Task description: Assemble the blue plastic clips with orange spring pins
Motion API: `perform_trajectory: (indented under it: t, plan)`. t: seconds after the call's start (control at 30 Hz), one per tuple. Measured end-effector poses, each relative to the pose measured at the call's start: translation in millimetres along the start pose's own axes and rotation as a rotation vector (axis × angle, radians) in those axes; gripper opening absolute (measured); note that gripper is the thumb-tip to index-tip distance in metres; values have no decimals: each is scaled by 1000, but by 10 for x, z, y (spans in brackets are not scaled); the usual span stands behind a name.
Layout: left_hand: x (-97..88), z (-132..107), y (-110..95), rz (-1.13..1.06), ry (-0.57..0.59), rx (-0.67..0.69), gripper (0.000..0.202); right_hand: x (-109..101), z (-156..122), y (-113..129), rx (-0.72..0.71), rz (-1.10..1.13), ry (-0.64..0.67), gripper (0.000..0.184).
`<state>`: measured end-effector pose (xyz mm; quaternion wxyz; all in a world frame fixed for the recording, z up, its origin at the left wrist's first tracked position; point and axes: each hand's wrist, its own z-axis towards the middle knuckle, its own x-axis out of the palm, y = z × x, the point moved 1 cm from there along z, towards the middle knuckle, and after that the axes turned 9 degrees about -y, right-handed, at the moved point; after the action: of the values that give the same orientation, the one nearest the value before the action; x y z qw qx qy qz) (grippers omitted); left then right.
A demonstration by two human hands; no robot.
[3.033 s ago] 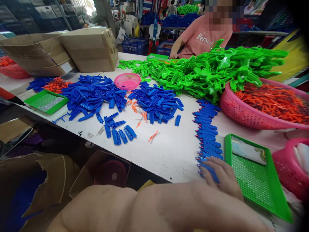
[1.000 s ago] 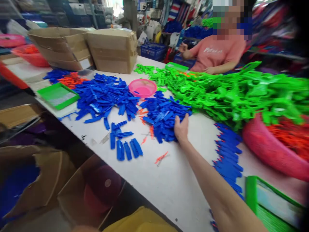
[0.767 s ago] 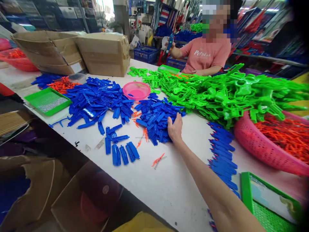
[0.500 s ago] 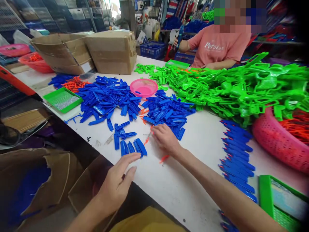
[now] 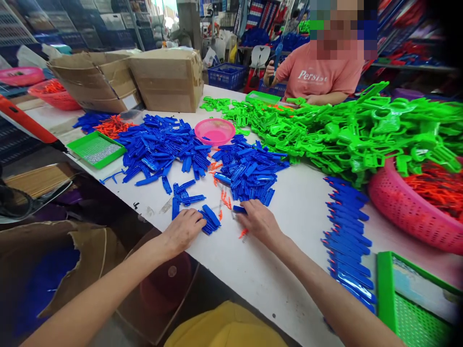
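Observation:
My left hand [image 5: 184,230] is closed, its fingers curled down over small blue plastic pieces near the table's front edge; its grip is partly hidden. Right beside its fingertips lie a few ribbed blue plastic pieces [image 5: 211,218]. My right hand [image 5: 261,222] is closed too, with a blue plastic piece [image 5: 238,209] sticking out at its fingertips. Between the hands are small orange plastic parts [image 5: 226,200] and thin metal springs [image 5: 220,208]. Just beyond my right hand rises a heap of blue pieces [image 5: 249,168]; a larger blue heap [image 5: 162,144] lies further left.
A row of blue pieces with orange tips [image 5: 349,241] runs along the right. Beyond are a pink basket [image 5: 408,217], a green tray [image 5: 385,294] and a pile of green plastic frames [image 5: 325,125]. Cardboard boxes [image 5: 166,82] stand at the back. A person [image 5: 318,72] sits opposite.
My left hand has moved forward onto the blue pieces and its fingers have curled. My right hand has drawn back slightly from the orange parts, and a blue piece now shows at its fingertips.

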<state>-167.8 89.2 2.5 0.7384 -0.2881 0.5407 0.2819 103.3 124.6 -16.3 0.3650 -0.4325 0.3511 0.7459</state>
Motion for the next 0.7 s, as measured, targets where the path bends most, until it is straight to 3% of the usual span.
perform_trajectory:
  t: [0.07,0.23,0.37,0.47,0.57,0.7]
  plan:
    - [2,28,-46,2,7,58,22,36,27,21,16,9,19,9]
    - [4,56,-175,18,55,98,13,12,-76,-111,155,79,-2,16]
    - [-1,66,-269,-4,57,59,11,-89,-426,-373,338,144,-34,32]
    - [32,56,-372,-6,52,69,10,-199,-734,-493,418,155,-39,33]
    - [95,27,-515,-17,60,104,12,-333,-924,-463,400,85,-100,34]
    - [140,2,-679,-91,28,93,18,-414,-881,-197,203,-25,-92,29]
